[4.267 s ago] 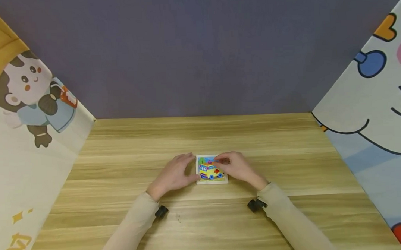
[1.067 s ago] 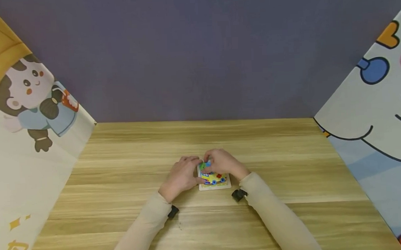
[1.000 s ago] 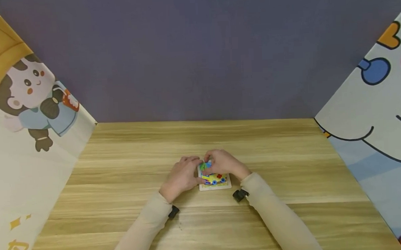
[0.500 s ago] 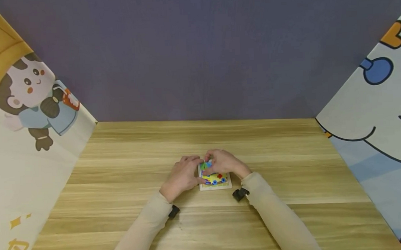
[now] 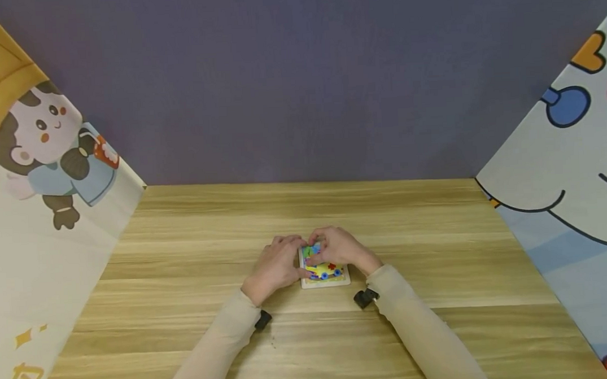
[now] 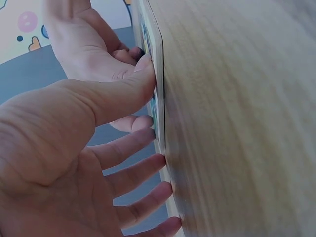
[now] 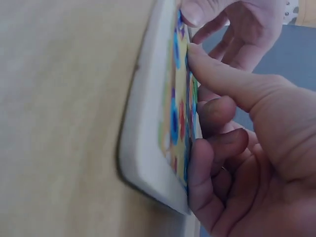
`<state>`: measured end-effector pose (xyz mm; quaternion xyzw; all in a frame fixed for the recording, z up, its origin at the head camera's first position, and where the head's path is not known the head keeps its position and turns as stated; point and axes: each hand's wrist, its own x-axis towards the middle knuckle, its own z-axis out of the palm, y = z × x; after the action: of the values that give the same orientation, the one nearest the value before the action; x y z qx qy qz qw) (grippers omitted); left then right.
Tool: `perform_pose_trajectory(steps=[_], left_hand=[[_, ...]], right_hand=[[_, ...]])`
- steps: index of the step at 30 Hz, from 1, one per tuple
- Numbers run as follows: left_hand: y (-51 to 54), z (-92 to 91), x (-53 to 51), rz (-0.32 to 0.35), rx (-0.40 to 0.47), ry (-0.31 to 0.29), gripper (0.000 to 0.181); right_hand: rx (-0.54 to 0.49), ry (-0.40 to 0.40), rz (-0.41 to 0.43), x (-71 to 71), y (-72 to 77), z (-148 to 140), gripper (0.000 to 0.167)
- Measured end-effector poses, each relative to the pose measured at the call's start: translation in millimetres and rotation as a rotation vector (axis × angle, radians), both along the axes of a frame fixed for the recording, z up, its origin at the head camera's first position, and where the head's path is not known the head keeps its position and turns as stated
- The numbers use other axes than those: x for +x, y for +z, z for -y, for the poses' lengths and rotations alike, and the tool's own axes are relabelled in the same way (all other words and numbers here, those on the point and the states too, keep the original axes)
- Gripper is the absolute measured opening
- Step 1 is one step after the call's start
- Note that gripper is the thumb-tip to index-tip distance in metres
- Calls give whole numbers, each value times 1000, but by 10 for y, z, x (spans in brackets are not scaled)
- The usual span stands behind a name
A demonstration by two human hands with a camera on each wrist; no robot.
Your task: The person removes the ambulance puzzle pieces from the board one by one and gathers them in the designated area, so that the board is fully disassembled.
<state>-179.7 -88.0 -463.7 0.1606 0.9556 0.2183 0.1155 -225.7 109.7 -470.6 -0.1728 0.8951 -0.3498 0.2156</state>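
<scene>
A small square jigsaw puzzle (image 5: 328, 271) with a yellow ambulance picture and a pale frame lies flat on the wooden table. My left hand (image 5: 275, 267) is at its left side, the thumb touching the front left part and the fairly straight fingers reaching along the far left edge. My right hand (image 5: 341, 249) covers the puzzle's upper right. In the right wrist view, its thumb (image 7: 210, 61) presses on the picture and the other fingers curl against the board. Between thumb and index, a blue and green part shows. The right fingertips' exact hold is partly hidden.
The wooden table (image 5: 208, 216) ends at a dark grey back wall (image 5: 299, 88). Printed cartoon panels stand at the left (image 5: 31, 252) and right (image 5: 588, 188). A small black camera (image 5: 366, 297) sits at the right wrist, and another black camera (image 5: 262, 320) at the left.
Since the oldest frame, my right hand has moved left over the puzzle's upper middle, and my left hand has come slightly closer in. Over the last second both hands stay nearly still.
</scene>
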Motion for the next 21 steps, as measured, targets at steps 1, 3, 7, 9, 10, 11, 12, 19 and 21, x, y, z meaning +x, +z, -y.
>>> perform_pose_trajectory(steps=[1,3,7,9,10,11,12,19,21], left_hand=[[4,3,-1,2,2,0,78],[11,5,0,9,7,1,79],[16,6,2,14,21,2,80],[7,-2,4,16,28,6,81],[2,-4,5,13,31,6,81],[-3,-6,6,10,33,7,80],[-8,-6,7,6,36,6,80],[-23,-9,5,-1,44,7,75],[-17,-12,6,-3,40,9,73]], right_hand=[[3,2,3,-8,2,4,41],[12,3,18,-23,11,12,41],[21,3,62,-37,32,20,41],[15,7,71,-34,31,13,41],[8,10,68,-34,25,7,41],[0,13,64,-33,18,2,42],[-10,17,60,-30,13,-5,42],[-84,-24,-31,-14,-69,-38,22],[-101,-60,-36,-23,-92,-35,20]])
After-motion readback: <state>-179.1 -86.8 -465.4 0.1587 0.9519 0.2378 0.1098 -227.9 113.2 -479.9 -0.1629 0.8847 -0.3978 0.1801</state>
